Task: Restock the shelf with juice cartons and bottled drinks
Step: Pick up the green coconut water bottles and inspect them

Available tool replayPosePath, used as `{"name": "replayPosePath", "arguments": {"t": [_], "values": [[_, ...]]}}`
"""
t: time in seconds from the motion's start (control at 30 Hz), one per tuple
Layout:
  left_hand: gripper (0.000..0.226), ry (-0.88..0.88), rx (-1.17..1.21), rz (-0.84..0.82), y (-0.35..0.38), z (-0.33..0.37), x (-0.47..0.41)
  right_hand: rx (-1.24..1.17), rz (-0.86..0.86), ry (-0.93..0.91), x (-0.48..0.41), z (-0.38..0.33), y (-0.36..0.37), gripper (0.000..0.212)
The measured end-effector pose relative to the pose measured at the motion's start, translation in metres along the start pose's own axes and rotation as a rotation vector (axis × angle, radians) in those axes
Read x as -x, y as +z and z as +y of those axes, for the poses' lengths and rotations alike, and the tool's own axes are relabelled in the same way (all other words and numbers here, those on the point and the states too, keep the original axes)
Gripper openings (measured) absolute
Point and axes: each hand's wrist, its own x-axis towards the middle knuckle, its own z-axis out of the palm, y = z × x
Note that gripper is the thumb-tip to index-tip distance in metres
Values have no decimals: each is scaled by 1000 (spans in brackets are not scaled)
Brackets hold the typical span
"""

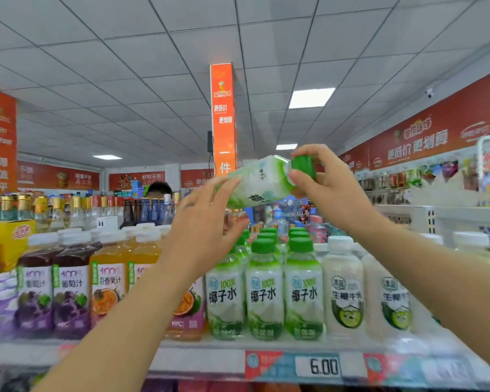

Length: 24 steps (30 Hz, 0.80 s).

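Right hand (331,188) pinches bottle (260,182) by green cap (303,165), tipped sideways above shelf (210,360) | left hand (207,222), fingers straight, steadies its base | likely guiding it behind matching bottles (266,290)

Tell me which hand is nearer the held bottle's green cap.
Right. The right hand grips the bottle at the cap; the left hand is at the bottle's opposite end, left of the cap.
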Motion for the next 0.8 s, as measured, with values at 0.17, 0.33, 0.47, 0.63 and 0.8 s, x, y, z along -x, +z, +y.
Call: {"name": "replayPosePath", "arguments": {"t": [0.17,0.33,0.47,0.63,0.8], "values": [[80,76,93,-40,-16,34,25,-214,62,41,70,-21,-11,19],[79,45,302,-145,-11,60,92,-289,45,203,130,-20,-15,14],[78,-189,573,-254,14,83,169,-315,25,377,180,-11,0,17],[46,-621,1042,-464,27,119,253,-321,-57,685,255,12,17,20],[29,-1024,1317,-659,40,139,315,-263,-108,979,338,33,35,37]]}}
